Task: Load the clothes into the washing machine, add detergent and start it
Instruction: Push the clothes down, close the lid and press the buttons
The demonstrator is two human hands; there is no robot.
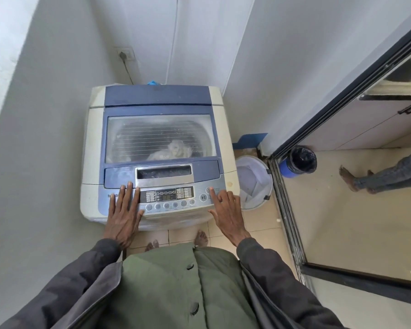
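A cream and blue top-loading washing machine (94,148) stands in front of me with its lid (160,136) down. Through the lid's window I see pale clothes (176,149) in the drum. My left hand (124,210) rests flat with straight fingers on the left part of the control panel (169,198). My right hand (226,207) has its index finger stretched out onto a round button (208,190) at the panel's right end, above the play/pause button (203,197); its other fingers are bent.
A white laundry basket (254,184) stands on the floor right of the machine. A dark bin (303,161) sits beyond a black sliding door frame (287,210), where another person's bare feet (351,179) show. Walls close in left and behind; a plug socket (126,54) is above.
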